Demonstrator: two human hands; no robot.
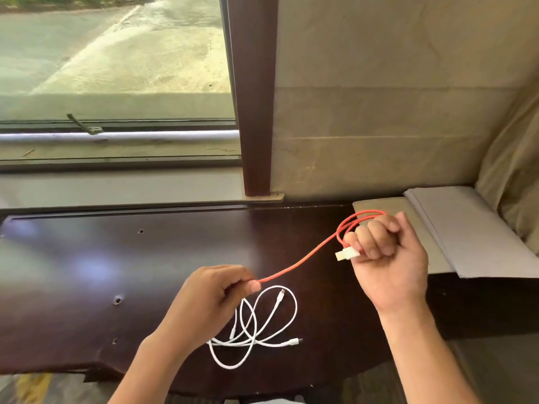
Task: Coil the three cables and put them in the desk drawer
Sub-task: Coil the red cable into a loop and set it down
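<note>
The right hand (385,252) curls its fingers (376,243) around loops of the thin red-orange cable (303,262), anchoring the coil, while the left hand (210,293) pinches the free length, likely feeding slack. Tangled white cables (262,325) lie on the dark wooden desk (87,272) just below the left fingers.

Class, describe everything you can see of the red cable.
The red cable is thin, smooth and orange-red, with a white flat plug at one end. The right hand holds that end with loops wound round its fingers. A stretch sags in the air to the left hand, which pinches it above the desk.
</note>
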